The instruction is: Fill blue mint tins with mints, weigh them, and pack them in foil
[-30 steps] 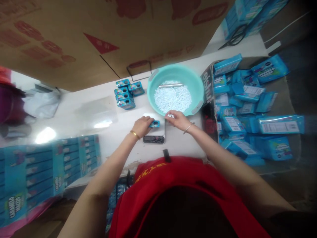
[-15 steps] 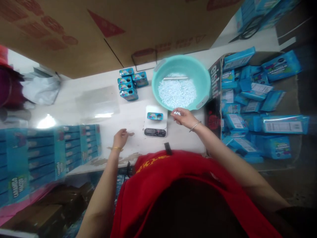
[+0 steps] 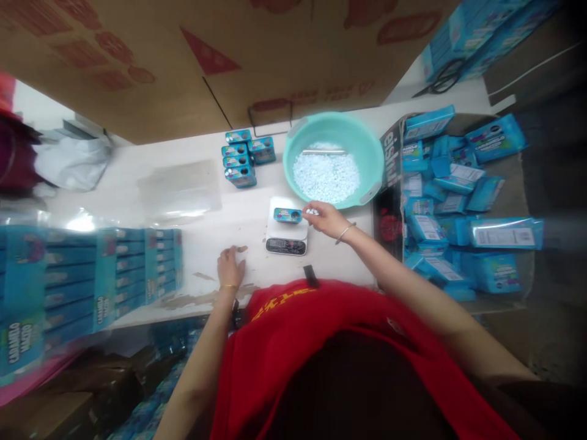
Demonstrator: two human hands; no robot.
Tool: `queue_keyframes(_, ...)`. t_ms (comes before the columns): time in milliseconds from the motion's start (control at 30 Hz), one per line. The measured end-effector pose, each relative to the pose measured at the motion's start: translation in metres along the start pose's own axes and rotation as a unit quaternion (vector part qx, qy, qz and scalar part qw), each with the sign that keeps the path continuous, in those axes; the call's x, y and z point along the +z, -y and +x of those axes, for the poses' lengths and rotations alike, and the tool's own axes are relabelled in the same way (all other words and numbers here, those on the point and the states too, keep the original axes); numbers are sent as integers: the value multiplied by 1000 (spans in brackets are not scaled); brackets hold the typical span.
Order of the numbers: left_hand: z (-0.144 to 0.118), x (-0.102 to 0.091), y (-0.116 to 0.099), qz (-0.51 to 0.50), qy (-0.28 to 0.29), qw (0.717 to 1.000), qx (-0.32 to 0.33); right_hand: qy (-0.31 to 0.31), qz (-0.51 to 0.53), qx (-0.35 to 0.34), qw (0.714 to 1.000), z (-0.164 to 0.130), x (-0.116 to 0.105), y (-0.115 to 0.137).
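Note:
A small blue tin [image 3: 287,214] lies on a white kitchen scale [image 3: 287,235] in front of me. My right hand [image 3: 323,219] hovers just right of the tin, pinching a few small white candies [image 3: 313,212] at its fingertips. My left hand [image 3: 230,267] rests on the white table near its front edge, left of the scale, holding nothing. Behind the scale stands a teal basin [image 3: 367,141] filled with white candies, a metal scoop lying in it.
Several filled blue tins [image 3: 243,157] are stacked left of the basin. A cardboard box [image 3: 518,201] of blue packets stands at the right. Blue display cartons [image 3: 92,281] lie at the left, a big cardboard sheet [image 3: 192,55] leans behind, clear plastic film [image 3: 181,189] on the table.
My left hand let go of the tin on the scale and drew back to the table's front edge. My right hand, still with candies, moved closer to the tin.

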State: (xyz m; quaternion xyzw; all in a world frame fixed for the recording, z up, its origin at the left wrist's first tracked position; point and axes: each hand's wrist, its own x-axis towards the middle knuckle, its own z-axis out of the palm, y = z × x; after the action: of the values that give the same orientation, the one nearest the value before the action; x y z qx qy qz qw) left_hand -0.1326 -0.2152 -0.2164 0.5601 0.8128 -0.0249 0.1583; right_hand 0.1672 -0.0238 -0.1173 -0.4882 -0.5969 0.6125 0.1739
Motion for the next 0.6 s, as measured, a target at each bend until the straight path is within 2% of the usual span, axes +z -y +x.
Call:
queue_keyframes(133,3,1,4,0,0,1000,-3,12,-92,-18,996,10,8,4)
queue_keyframes(333,4,2,5,-3,-2,1000,-2,27,-196,-3,980,19,16,8)
queue_keyframes(600,4,5,6,-22,-14,1000,-2,24,-187,-24,982,22,20,6)
